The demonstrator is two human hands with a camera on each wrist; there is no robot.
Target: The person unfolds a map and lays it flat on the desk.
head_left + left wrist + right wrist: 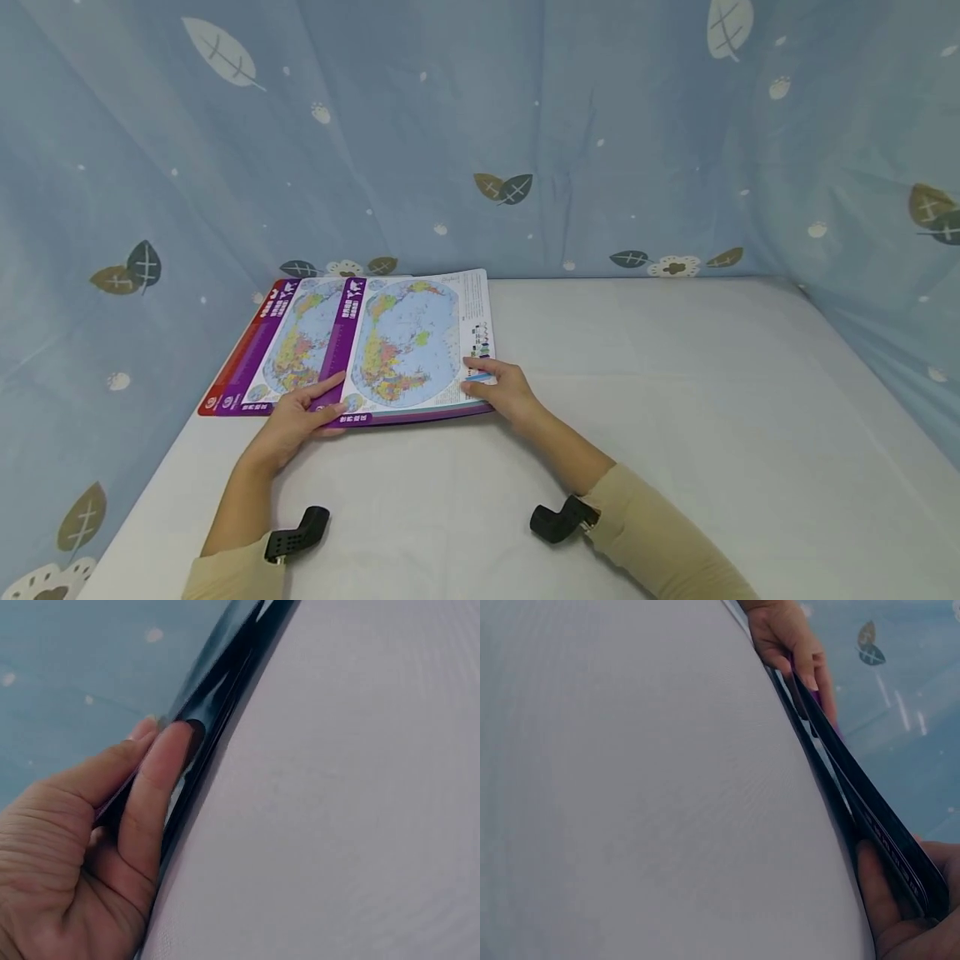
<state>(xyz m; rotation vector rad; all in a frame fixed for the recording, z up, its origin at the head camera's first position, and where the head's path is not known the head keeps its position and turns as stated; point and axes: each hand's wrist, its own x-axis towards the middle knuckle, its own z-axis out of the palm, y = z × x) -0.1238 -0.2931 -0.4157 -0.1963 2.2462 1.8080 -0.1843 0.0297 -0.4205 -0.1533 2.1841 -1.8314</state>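
Note:
A world map sheet with a purple left border lies on top of a stack at the back left of the table. Under it, shifted left, show a second purple-edged map and a red-edged sheet. My left hand pinches the top map's near left corner, thumb above. At the near right corner my right hand grips it. In the left wrist view, my left hand has a finger beneath the raised edge. The right wrist view shows my right hand with fingers under the dark layered edge, partly cut off.
A white cloth covers the table, reaching right and toward me. Behind and at both sides hangs a blue curtain with leaf prints; the stack's far edge lies close to it. Black wrist cameras sit at my sleeves.

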